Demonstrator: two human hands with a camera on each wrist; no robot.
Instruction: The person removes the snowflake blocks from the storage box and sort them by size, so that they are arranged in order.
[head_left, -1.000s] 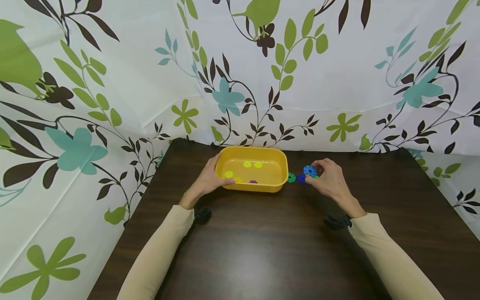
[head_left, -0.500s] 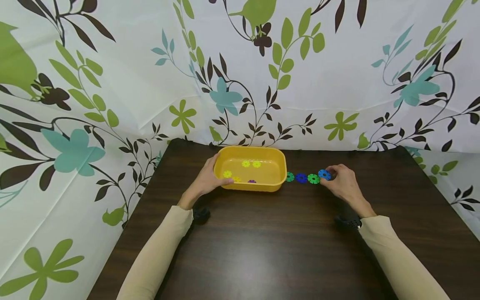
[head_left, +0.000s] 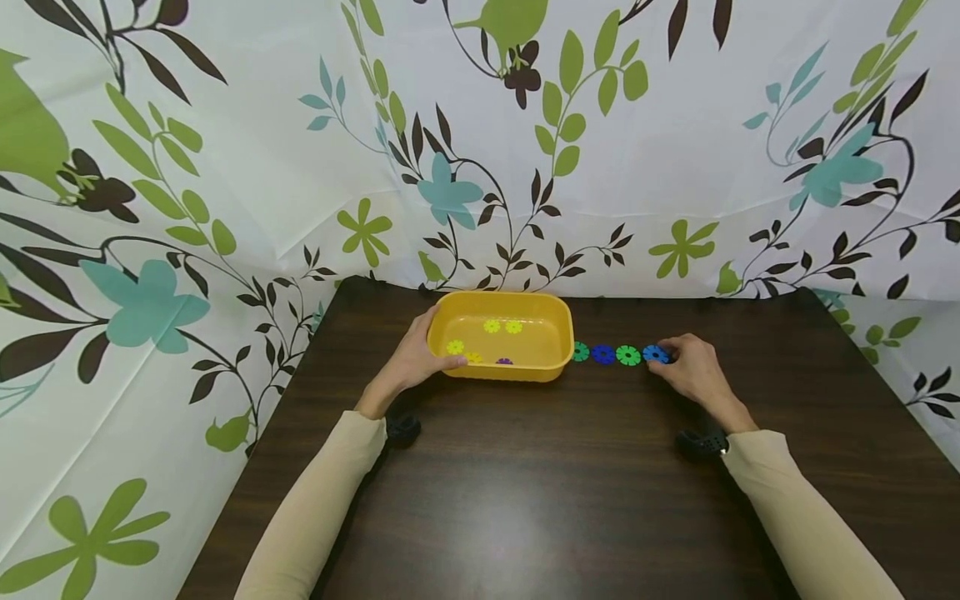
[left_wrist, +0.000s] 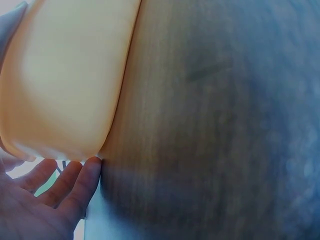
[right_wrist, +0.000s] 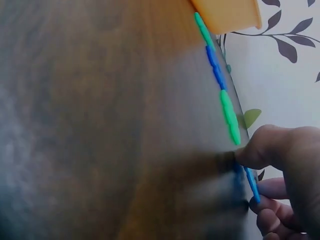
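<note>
In the head view a yellow plastic tub (head_left: 501,372) stands near the back of the table. My left hand (head_left: 411,358) holds its left end, thumb over the front rim; in the left wrist view the fingers (left_wrist: 82,187) touch the outer wall. Right of the tub runs a row of notched, flower-shaped plastic discs: a teal-green disc (head_left: 581,352), a dark blue disc (head_left: 603,354) and a bright green disc (head_left: 628,355). At the row's right end my right hand (head_left: 693,367) pinches a light blue disc (head_left: 656,354). The right wrist view shows that disc slightly tilted, close above the table.
Inside the tub lie several yellow discs (head_left: 492,326) and a purple disc (head_left: 505,362), partly hidden by the front rim. Behind the dark wooden table (head_left: 480,483) hangs a leaf-patterned cloth (head_left: 585,192), close to the tub and the row.
My right hand has carried the light blue disc rightward past the bright green disc, then lowered it to the end of the row. My left hand stays on the tub.
</note>
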